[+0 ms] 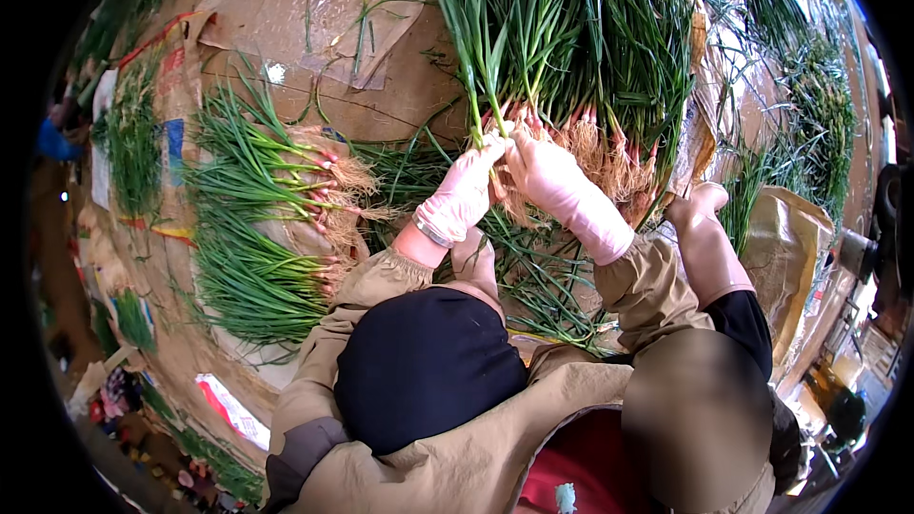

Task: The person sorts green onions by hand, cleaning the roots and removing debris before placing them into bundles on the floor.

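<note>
In the middle, my left hand [464, 188] wears a thin pink glove with a band at the wrist. Its fingers are closed on a few green garlic stalks [490, 81], whose long leaves point away from me. Close beside it, my right hand [552, 181], also gloved in pink, pinches the same stalks near their root end. The fingertips of both hands nearly meet; what lies between them is partly hidden. Just beyond my hands spreads a large heap of green garlic [609, 48], with reddish stems and tan roots toward me.
To the left lie several bunches of green garlic [262, 266], roots pointing right. Loose green leaves [543, 276] cover the ground between my legs. Brown sheeting [324, 0] lies at the far left, and a crumpled sack [785, 247] at the right. More greens [814, 124] lie far right.
</note>
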Tool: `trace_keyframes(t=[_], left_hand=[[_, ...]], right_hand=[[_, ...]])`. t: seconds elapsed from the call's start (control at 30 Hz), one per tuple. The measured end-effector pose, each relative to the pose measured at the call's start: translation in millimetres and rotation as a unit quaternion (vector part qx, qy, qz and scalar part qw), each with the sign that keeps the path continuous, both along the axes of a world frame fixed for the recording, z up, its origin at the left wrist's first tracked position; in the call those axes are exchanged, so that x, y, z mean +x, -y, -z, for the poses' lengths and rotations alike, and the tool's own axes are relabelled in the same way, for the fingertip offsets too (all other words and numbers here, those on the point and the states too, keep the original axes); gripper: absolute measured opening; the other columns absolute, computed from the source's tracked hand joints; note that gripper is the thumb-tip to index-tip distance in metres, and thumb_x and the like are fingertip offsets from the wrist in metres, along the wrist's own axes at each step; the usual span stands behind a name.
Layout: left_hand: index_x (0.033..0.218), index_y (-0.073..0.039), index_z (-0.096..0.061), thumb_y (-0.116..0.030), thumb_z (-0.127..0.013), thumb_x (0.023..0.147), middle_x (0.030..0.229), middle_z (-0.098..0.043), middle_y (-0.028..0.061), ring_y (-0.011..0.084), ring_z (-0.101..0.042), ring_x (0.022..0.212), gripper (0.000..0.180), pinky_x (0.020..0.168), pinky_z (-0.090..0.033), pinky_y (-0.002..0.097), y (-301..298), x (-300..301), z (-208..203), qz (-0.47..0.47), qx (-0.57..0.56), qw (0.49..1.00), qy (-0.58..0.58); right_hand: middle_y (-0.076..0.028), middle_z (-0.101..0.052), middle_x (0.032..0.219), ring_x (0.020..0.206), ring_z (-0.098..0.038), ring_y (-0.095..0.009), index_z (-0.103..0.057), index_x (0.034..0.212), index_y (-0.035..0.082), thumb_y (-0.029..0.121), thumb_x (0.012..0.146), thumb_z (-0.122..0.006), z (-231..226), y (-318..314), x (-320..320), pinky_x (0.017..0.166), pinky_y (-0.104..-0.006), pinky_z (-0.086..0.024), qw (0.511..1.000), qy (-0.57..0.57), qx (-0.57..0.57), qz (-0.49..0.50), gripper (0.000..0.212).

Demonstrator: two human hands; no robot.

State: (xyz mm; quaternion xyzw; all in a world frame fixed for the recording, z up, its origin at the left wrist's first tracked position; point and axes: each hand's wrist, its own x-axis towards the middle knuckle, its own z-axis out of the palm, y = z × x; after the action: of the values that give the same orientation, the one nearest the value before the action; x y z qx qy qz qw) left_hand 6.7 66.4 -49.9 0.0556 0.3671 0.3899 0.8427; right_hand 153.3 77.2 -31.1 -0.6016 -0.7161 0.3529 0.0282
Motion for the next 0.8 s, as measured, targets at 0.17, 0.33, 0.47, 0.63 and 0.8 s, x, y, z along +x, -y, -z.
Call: trace_keyframes(t=[0.17, 0.33, 0.47, 0.63, 0.8], left_hand=[[0.116, -0.005, -0.054, -0.021, -0.043, 0.097, 0.076, -0.060, 0.0053, 0.0110, -0.054, 0.058, 0.027, 0.047, -0.042, 0.0212, 7, -11, 16, 0.096, 0.083, 0.982, -0.139], [0.114, 0.002, -0.053, -0.023, -0.043, 0.097, 0.068, -0.055, 0.0059, 0.0139, -0.052, 0.055, 0.032, 0.048, -0.044, 0.0244, 9, -17, -2, 0.113, 0.040, 0.992, -0.032], [0.117, 0.007, -0.051, -0.024, -0.044, 0.096, 0.067, -0.052, 0.0061, 0.0168, -0.052, 0.059, 0.038, 0.056, -0.046, 0.0286, 18, -13, -18, 0.103, 0.014, 0.994, 0.029], [0.093, -0.007, -0.056, -0.029, -0.043, 0.097, 0.060, -0.040, -0.0017, 0.0102, -0.043, 0.054, 0.026, 0.052, -0.038, 0.0239, 14, -16, -2, 0.091, -0.075, 0.963, 0.244], [0.090, -0.010, -0.058, -0.039, -0.054, 0.092, 0.049, -0.032, -0.0078, 0.0047, -0.029, 0.034, 0.029, 0.032, -0.027, 0.0222, 22, -4, -19, 0.087, -0.078, 0.977, 0.177]], right_hand=[[-0.013, -0.066, 0.075, 0.072, -0.065, -0.031, -0.062, 0.096, 0.005, 0.028, 0.093, -0.044, -26, 1, 6, 0.070, -0.0385, -0.052, 0.990, -0.131, 0.005, -0.046, 0.029], [-0.004, -0.066, 0.073, 0.066, -0.061, -0.014, -0.068, 0.090, 0.006, 0.032, 0.097, -0.044, 59, -25, 30, 0.069, -0.0294, -0.050, 0.809, -0.474, 0.005, 0.347, 0.036], [0.004, -0.052, 0.066, 0.047, -0.038, -0.004, -0.060, 0.111, 0.002, 0.027, 0.094, -0.052, 61, -17, 10, 0.043, -0.0208, -0.033, 0.731, -0.558, -0.278, 0.279, 0.031], [-0.006, -0.063, 0.083, 0.068, -0.056, -0.008, -0.062, 0.096, 0.001, 0.024, 0.095, -0.051, 68, -12, -16, 0.062, -0.0209, -0.048, 0.822, -0.479, -0.188, 0.244, 0.025], [-0.008, -0.061, 0.081, 0.074, -0.058, -0.017, -0.061, 0.094, 0.003, 0.029, 0.094, -0.046, 73, -32, -7, 0.064, -0.0330, -0.048, 0.557, -0.599, -0.196, 0.540, 0.030]])
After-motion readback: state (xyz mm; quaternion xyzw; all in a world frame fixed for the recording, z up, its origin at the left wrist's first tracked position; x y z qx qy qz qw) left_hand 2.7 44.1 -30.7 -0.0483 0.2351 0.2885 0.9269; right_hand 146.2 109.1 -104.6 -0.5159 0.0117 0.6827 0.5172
